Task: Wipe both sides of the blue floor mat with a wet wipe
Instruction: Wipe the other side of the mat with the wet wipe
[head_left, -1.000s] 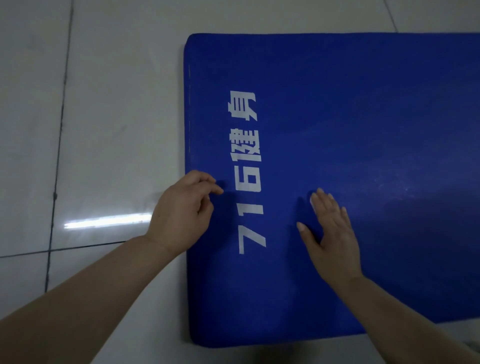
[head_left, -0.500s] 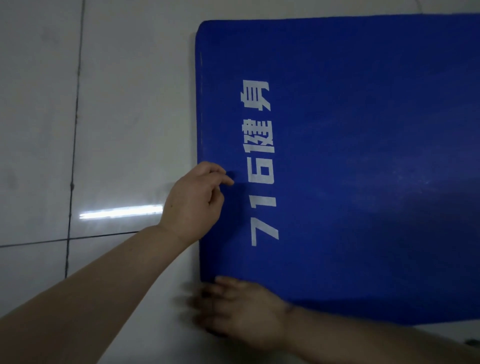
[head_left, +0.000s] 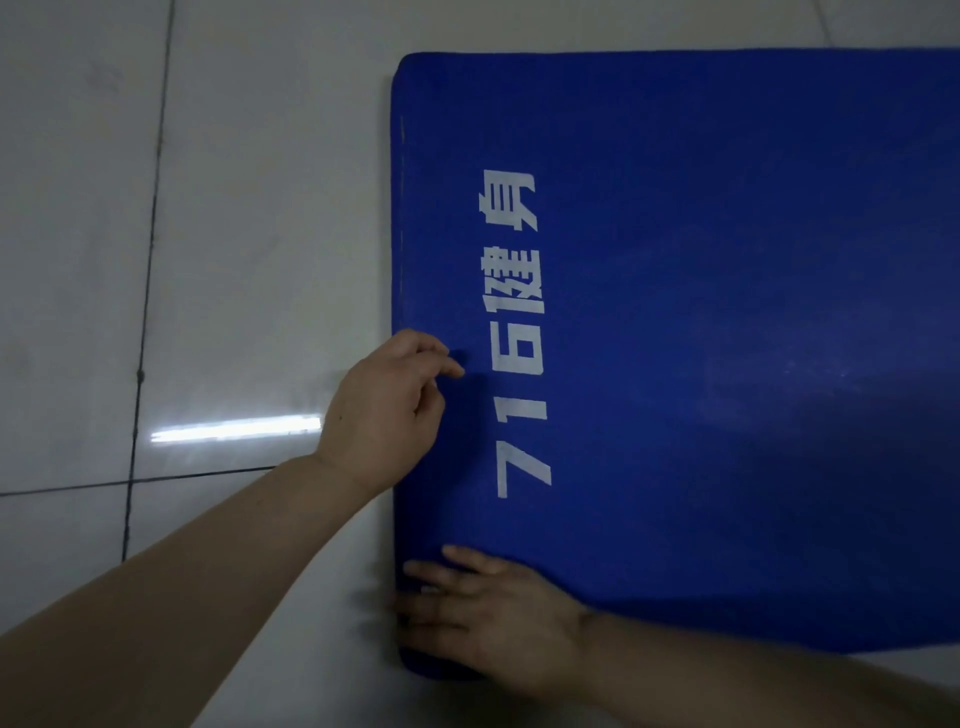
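A blue floor mat (head_left: 727, 338) is laid flat on a pale tiled floor (head_left: 208, 208), with white lettering (head_left: 519, 332) printed along its left end. The mat's left edge is met by the left hand (head_left: 384, 415), its fingers curled. The near left corner is covered by the right hand (head_left: 488, 623), fingers spread. A bright streak of light (head_left: 236, 429) is reflected on the tiles.

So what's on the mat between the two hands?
Only bare blue mat, in the head view. The left hand and right hand are apart; the white lettering runs beside that gap.
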